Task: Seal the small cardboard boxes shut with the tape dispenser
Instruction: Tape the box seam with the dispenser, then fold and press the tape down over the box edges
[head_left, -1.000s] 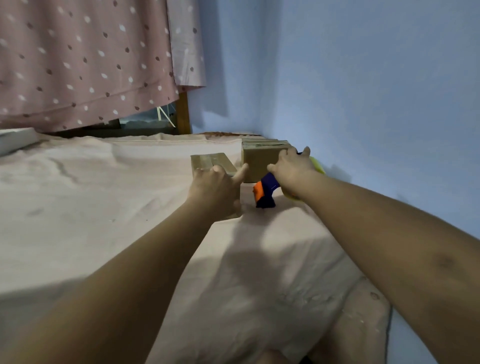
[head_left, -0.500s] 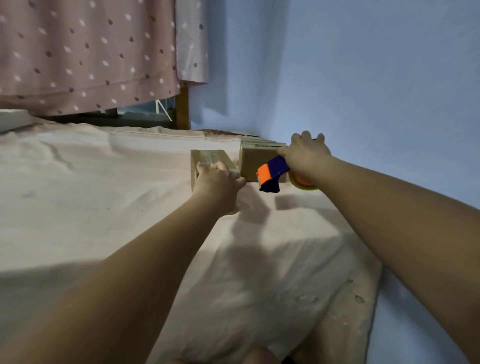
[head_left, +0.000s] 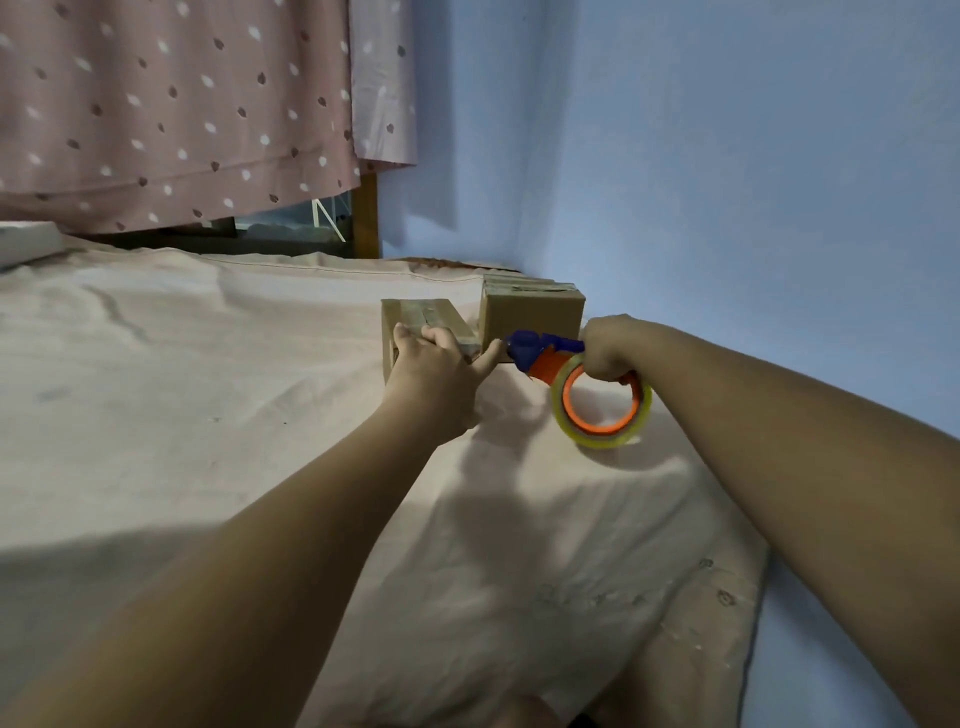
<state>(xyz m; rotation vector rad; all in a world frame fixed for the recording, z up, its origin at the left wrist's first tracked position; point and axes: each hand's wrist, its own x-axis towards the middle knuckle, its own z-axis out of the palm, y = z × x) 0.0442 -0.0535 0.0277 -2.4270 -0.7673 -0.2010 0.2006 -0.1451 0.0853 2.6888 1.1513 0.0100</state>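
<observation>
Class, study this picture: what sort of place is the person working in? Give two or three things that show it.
Probably a bedroom: the work surface looks like a bed under a wrinkled pinkish sheet, a spotted pink curtain hangs at the far end, and a plain blue wall runs alongside.

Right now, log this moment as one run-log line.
left hand: holds near box on bed | right hand: grips tape dispenser, head pointing at near box | far box: by wall, untouched

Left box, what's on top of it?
On the left box, a tape strip runs along the top; the left hand grips the near end, hiding what's beneath.
</observation>
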